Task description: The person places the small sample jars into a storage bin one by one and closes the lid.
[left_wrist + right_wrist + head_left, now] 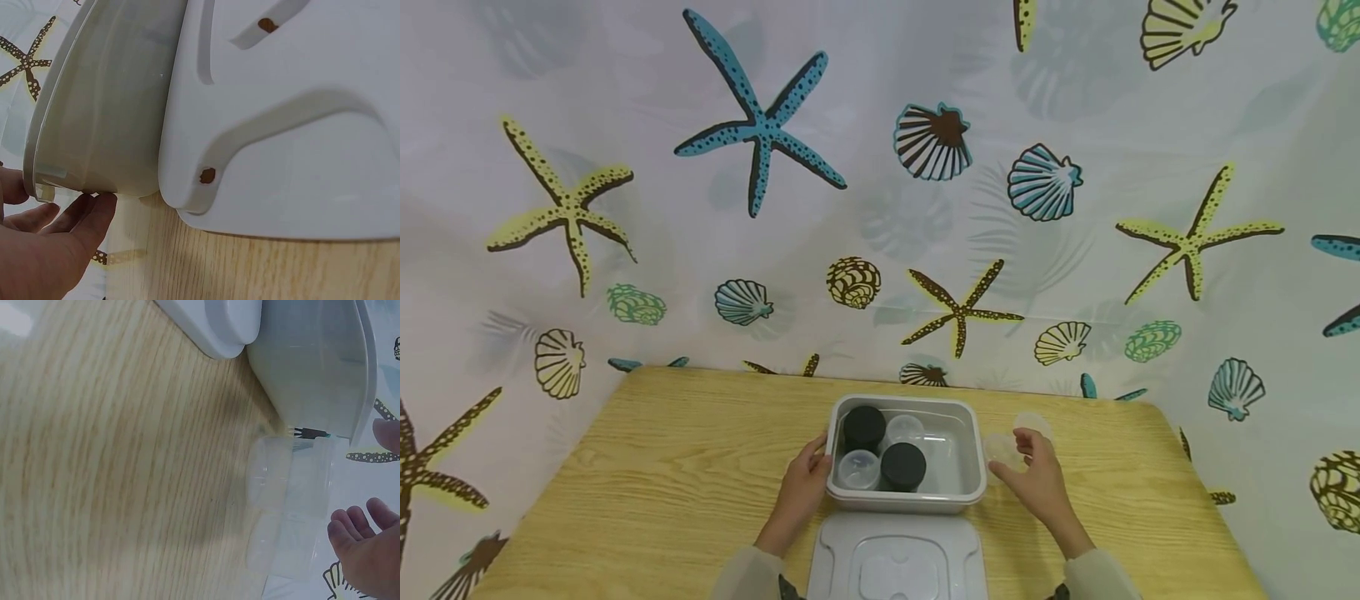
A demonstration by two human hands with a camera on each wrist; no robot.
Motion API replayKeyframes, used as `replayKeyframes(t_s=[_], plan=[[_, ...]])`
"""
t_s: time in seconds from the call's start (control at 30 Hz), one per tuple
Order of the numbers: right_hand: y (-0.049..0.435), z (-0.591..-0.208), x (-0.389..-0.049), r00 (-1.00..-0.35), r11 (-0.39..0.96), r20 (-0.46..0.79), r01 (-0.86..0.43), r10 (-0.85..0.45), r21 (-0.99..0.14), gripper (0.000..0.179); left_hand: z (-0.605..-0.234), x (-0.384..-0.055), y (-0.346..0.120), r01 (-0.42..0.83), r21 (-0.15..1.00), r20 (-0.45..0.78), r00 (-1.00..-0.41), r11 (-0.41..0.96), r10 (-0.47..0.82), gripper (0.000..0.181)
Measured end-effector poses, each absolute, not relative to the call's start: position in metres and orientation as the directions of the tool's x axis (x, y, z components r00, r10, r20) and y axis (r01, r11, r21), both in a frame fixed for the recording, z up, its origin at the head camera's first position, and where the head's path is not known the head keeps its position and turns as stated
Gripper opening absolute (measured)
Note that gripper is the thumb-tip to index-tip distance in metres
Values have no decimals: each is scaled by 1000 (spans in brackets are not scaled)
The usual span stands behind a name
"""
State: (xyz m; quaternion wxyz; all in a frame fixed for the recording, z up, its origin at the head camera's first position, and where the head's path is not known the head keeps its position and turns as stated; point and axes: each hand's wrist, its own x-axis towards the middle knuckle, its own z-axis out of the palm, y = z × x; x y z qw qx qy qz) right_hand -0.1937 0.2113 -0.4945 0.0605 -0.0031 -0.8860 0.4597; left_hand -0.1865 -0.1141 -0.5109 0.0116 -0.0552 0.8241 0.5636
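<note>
A grey-white plastic box (951, 504) stands on the table and holds two black round-topped containers, one at the back left (864, 428) and one nearer the front (903, 467), beside two clear round containers. My left hand (805, 479) grips its left end: in the left wrist view the thumb is at the rim and the fingers lie against the outer wall. To the box's right stand two clear plastic cups (290, 475). Over them hovers my right hand (1037, 479), thumb and fingers spread apart, holding nothing; whether a fingertip touches a cup is unclear.
A white lid (898, 567) with moulded grooves lies on the wooden table (700, 475) just in front of the box. Behind the table hangs a cloth (865, 225) printed with starfish and shells.
</note>
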Motion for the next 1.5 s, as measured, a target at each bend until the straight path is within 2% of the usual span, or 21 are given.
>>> replayKeyframes(t_s=[0.47,0.77,1.5], plan=[[212,-501,-200,-995,617,79,-21,67,-787,62,-511,-188,-115,-128,928,-110,-991,349,-71,43],[213,-510,-204,-995,626,69,-13,65,-779,65,-515,-187,-115,-96,929,-74,-994,357,-75,42],[211,-523,-209,-995,629,58,8,84,-778,69,-514,-187,-116,-104,933,-85,-994,344,-71,43]])
